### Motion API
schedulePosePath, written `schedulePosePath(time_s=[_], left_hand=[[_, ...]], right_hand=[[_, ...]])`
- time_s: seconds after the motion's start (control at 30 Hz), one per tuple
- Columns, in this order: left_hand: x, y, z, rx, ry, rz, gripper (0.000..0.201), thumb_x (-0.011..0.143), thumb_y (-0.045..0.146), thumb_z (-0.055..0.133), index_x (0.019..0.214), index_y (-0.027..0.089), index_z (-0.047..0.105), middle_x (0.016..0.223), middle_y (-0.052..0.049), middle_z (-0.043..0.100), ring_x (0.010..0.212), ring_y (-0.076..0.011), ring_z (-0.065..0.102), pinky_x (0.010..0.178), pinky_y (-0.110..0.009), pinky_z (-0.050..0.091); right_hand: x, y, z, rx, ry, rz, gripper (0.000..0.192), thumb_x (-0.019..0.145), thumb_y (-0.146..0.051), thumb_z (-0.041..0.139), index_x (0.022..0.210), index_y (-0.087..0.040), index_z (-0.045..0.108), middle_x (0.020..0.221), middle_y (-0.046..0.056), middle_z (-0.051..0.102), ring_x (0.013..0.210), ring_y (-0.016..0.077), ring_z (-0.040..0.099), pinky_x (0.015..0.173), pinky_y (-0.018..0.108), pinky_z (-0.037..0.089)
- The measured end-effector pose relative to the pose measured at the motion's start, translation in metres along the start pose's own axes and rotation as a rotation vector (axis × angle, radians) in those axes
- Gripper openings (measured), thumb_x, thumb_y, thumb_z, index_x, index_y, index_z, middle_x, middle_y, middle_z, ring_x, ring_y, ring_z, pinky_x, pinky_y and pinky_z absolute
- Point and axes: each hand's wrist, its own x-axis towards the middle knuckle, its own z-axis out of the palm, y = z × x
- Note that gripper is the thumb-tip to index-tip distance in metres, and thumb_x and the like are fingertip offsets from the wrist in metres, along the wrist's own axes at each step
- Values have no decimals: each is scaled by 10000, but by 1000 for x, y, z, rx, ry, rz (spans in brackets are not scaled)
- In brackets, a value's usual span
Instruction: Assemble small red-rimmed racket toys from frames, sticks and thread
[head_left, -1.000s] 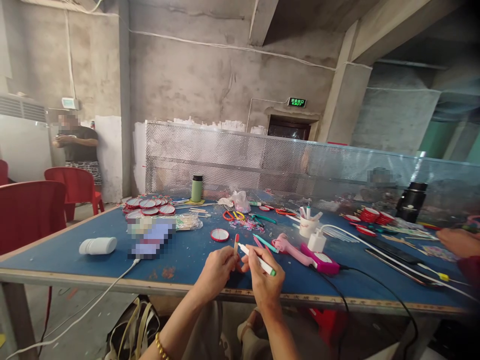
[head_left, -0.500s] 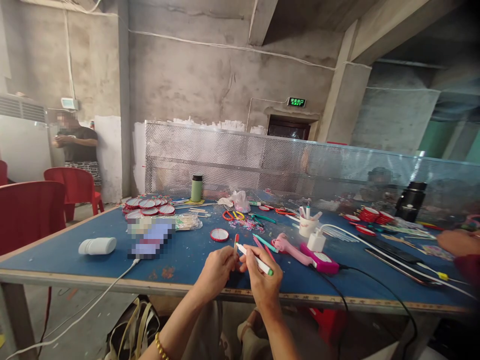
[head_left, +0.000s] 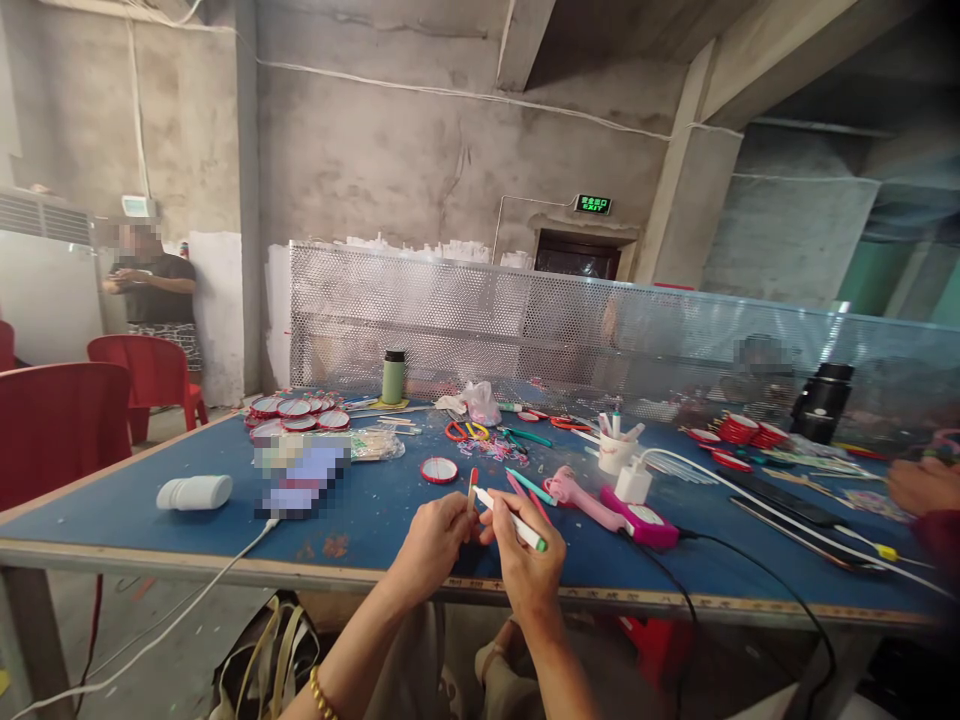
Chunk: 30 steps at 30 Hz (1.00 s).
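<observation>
Left hand: the left hand (head_left: 433, 546) is hovering over the near edge of the table (head_left: 150, 500), fingers curled and pinching the lower end of a stick (head_left: 472, 489), which is standing nearly upright with a red tip on top.
Right hand: the right hand (head_left: 527, 562) is sitting just beside the left, thumb and fingers pressing together round a pen (head_left: 511, 518); the two hands are touching at the fingertips.
Pen: white with a green end, lying slantwise, its pale end pointing up and left toward the stick, its green end sticking out past the knuckles on the right.
Where the stick is: above the table's front edge, between the two hands, clear of the tabletop.
Just beyond the hands: a red round lid (head_left: 439, 470), a teal pen (head_left: 530, 486), a pink fan (head_left: 581, 499) and a white charger (head_left: 634, 483) are lying on the blue top.
Left part of table: a white bottle (head_left: 195, 491) is lying on its side; a white cable (head_left: 161, 627) is hanging off the edge.
Far side: a green flask (head_left: 394, 377) is standing upright near a cluster of red lids (head_left: 296, 409); a white cup (head_left: 615, 450) is holding pens.
Writing: a green sign (head_left: 593, 204) over the doorway is reading "EXIT" beneath characters too small to read.
Others: a person (head_left: 154, 290) is standing by the wall at left; a co-worker's hand (head_left: 922, 485) is resting at the table's right end.
</observation>
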Motion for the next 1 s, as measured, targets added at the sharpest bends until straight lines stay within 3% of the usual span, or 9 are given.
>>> schedulePosePath(time_s=[1.0], left_hand=[[1,0,1,15,17,6,327,947,330,440,664,183,512,559,43,500,526,-98,440,553,-210,303]], right_hand=[[-2,1,-1,15,37,26,215,920,-345,607,873,-166,717,668,16,713,465,127,638,484,224,536]])
